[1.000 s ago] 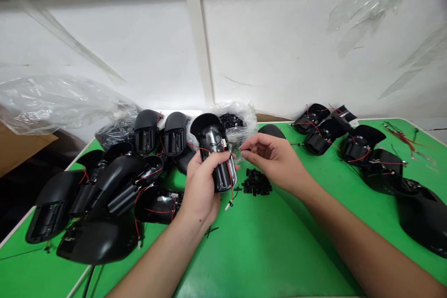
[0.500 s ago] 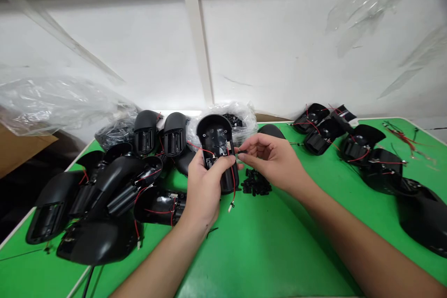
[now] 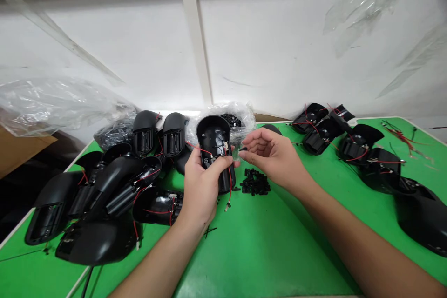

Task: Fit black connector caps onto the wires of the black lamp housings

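Observation:
My left hand (image 3: 204, 181) is wrapped round a black plastic housing (image 3: 213, 132), its hollow inner side turned up. The thumb lies across the middle of the housing. A red wire (image 3: 229, 191) with a white connector on its end hangs down the housing's right side. Just right of it, my right hand (image 3: 270, 156) pinches a small black plastic piece (image 3: 243, 149) between thumb and fingertips, apart from the housing. Below that hand lies a pile of small black pieces (image 3: 256, 182) on the green table top (image 3: 265, 251).
Several more black housings with red wires (image 3: 101, 237) crowd the left side. Another row of housings (image 3: 356, 142) runs along the right. Loose red wires (image 3: 407, 142) lie at the far right. A clear plastic bag of black parts (image 3: 240, 114) stands by the white wall (image 3: 265, 46).
My right hand has drawn back slightly from the housing, so a gap now shows between them. The left hand still holds the housing in nearly the same place.

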`<action>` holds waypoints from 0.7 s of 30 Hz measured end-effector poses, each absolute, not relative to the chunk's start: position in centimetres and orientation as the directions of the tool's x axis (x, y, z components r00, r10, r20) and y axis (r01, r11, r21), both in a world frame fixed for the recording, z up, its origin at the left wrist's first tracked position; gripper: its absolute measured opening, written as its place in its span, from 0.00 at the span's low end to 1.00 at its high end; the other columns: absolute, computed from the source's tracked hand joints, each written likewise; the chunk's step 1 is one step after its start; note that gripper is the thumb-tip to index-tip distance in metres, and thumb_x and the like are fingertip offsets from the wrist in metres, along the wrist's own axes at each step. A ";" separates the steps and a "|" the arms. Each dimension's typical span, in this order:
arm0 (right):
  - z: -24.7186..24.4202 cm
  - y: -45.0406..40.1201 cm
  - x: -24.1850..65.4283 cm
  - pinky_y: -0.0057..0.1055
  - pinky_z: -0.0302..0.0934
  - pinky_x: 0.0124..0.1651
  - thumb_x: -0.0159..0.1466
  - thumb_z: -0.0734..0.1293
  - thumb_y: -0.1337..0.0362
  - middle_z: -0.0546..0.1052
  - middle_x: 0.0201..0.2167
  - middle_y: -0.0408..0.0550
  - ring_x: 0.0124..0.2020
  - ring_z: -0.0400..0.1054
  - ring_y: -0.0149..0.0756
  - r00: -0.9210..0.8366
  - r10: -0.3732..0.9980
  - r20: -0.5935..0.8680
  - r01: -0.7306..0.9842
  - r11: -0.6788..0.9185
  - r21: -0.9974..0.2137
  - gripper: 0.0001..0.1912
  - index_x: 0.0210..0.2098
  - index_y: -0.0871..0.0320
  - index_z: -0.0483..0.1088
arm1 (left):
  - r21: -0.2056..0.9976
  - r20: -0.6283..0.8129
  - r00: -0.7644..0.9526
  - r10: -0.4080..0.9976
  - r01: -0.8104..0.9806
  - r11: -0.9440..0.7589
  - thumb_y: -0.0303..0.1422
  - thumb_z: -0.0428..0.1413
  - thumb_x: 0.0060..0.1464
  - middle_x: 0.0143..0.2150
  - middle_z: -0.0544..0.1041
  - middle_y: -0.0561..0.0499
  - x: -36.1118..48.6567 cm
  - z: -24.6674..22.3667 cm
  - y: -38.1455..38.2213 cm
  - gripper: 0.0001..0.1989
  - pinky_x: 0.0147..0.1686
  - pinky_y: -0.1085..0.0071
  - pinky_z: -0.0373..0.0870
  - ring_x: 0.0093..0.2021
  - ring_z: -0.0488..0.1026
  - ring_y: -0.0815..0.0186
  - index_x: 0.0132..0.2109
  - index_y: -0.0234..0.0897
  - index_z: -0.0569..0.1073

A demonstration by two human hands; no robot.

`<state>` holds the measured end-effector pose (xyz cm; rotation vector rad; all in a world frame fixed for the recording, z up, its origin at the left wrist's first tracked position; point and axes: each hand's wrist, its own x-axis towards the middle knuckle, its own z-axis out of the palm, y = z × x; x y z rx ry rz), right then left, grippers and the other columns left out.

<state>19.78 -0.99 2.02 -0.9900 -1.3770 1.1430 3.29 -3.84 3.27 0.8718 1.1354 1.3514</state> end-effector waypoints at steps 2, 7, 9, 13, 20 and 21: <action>2.1 -1.0 19.7 0.32 0.66 0.33 0.56 0.79 0.60 0.78 0.27 0.44 0.28 0.71 0.32 -0.125 0.974 0.189 -0.003 0.190 -0.982 0.13 0.36 0.58 0.75 | 0.961 -0.092 -0.103 0.990 -0.271 0.062 0.35 0.69 0.49 0.41 0.81 0.50 3.3 3.2 -3.9 0.21 0.35 0.72 0.78 0.36 0.82 0.62 0.48 0.35 0.73; 2.1 -1.0 19.8 0.33 0.69 0.35 0.57 0.78 0.59 0.81 0.29 0.46 0.29 0.74 0.34 -0.138 0.974 0.178 0.044 0.186 -0.982 0.11 0.36 0.58 0.79 | 0.961 -0.095 -0.081 0.992 -0.268 0.070 0.34 0.69 0.49 0.40 0.81 0.51 3.4 3.0 -4.0 0.20 0.34 0.74 0.78 0.35 0.83 0.62 0.48 0.37 0.74; 2.1 -0.9 19.9 0.36 0.72 0.38 0.57 0.78 0.59 0.83 0.33 0.48 0.32 0.77 0.36 -0.132 0.974 0.182 0.031 0.187 -0.982 0.11 0.37 0.58 0.81 | 0.961 -0.106 -0.076 0.991 -0.264 0.082 0.34 0.69 0.49 0.40 0.81 0.52 3.5 3.0 -4.0 0.20 0.31 0.75 0.76 0.34 0.83 0.62 0.48 0.37 0.74; 2.0 -0.9 19.8 0.35 0.74 0.39 0.56 0.79 0.60 0.83 0.34 0.48 0.33 0.77 0.36 -0.111 0.974 0.197 -0.006 0.197 -0.980 0.15 0.42 0.57 0.81 | 0.961 -0.121 -0.060 0.991 -0.258 0.102 0.33 0.69 0.49 0.40 0.81 0.52 3.4 3.2 -4.0 0.19 0.29 0.76 0.76 0.33 0.83 0.63 0.47 0.37 0.74; 2.4 -1.0 19.7 0.33 0.76 0.38 0.53 0.81 0.62 0.85 0.34 0.49 0.32 0.79 0.36 -0.101 0.981 0.166 -0.063 0.161 -0.985 0.15 0.39 0.58 0.82 | 0.956 -0.133 -0.052 0.990 -0.269 0.114 0.34 0.69 0.49 0.41 0.81 0.53 3.4 3.2 -4.1 0.20 0.30 0.76 0.76 0.32 0.82 0.65 0.47 0.37 0.74; 2.4 -1.0 19.7 0.34 0.76 0.39 0.54 0.81 0.62 0.85 0.34 0.49 0.33 0.79 0.36 -0.105 0.981 0.160 -0.067 0.154 -0.986 0.14 0.39 0.58 0.83 | 0.957 -0.130 -0.050 0.990 -0.269 0.112 0.34 0.69 0.49 0.41 0.81 0.53 3.4 3.2 -4.1 0.20 0.30 0.76 0.76 0.32 0.82 0.65 0.47 0.37 0.74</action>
